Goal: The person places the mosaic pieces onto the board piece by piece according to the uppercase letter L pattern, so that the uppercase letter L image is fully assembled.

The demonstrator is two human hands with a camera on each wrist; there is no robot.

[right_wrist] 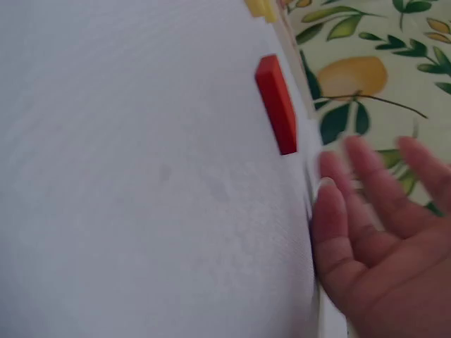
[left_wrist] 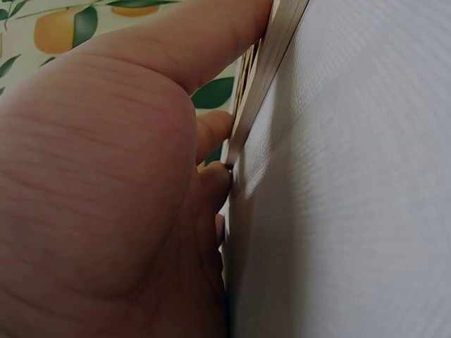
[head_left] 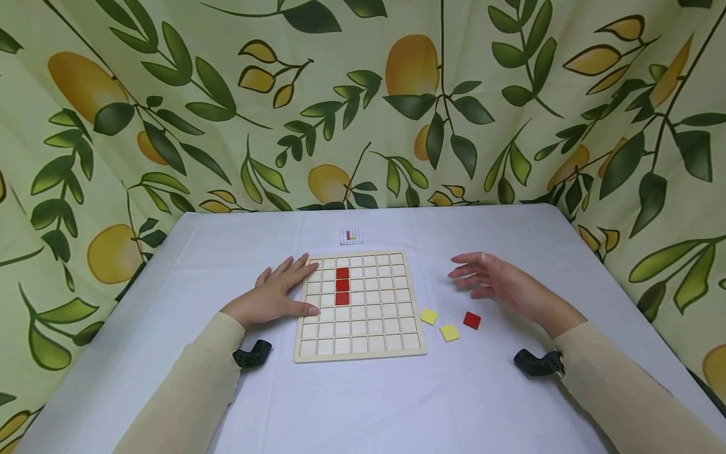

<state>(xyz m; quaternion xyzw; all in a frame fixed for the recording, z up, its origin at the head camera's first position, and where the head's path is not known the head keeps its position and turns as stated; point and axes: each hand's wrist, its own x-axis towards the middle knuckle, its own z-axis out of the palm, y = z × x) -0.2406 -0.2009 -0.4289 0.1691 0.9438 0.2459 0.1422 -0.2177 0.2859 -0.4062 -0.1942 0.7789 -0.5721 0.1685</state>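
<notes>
A wooden grid board (head_left: 360, 357) lies flat on the white cloth, with a column of 3 red square tiles (head_left: 343, 285) in its upper left cells. My left hand (head_left: 275, 296) rests at the board's left side, thumb and fingertips on its edge. In the left wrist view the palm (left_wrist: 99, 183) stands beside the board's edge (left_wrist: 271, 63). To the right of the board, my right hand (head_left: 493, 280) is held with loosely extended fingers and nothing in them. Nearest to it lies a loose red tile (head_left: 472, 320), also seen in the right wrist view (right_wrist: 278, 105).
Two yellow tiles (head_left: 429, 316) lie between the board and the loose red tile. Behind the board is a small printed grid pattern (head_left: 351, 237) with red and yellow cells. A curtain (head_left: 363, 107) with fruit and leaves hangs at the table's back edge.
</notes>
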